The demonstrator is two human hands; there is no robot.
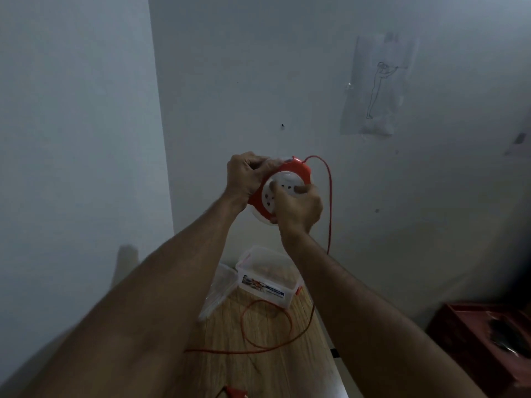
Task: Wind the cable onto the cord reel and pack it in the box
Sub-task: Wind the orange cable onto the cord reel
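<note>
Both hands are raised in front of a pale wall, clamped on a round red-and-white cord reel held in the air at the middle of the view. The left hand wraps around the reel's upper left edge with its fingers curled over the rim, and the right hand grips the white socket face at its lower right, thumb pressed near the face's edge. The two hands sit close together on opposite sides of the reel. A thin red cable leaves the top of the reel, arcs to the right and hangs down past the right wrist, then loops across the wooden counter below and trails off toward the near left. On the far part of the counter, against the wall, stands an open clear plastic box with a printed label on its near side. Just left of the box a clear lid lies on the counter. A small red object at the near edge of the counter is too blurred to identify. At the near right sits a dark red crate. A line drawing on paper is taped to the wall at the upper right.
</note>
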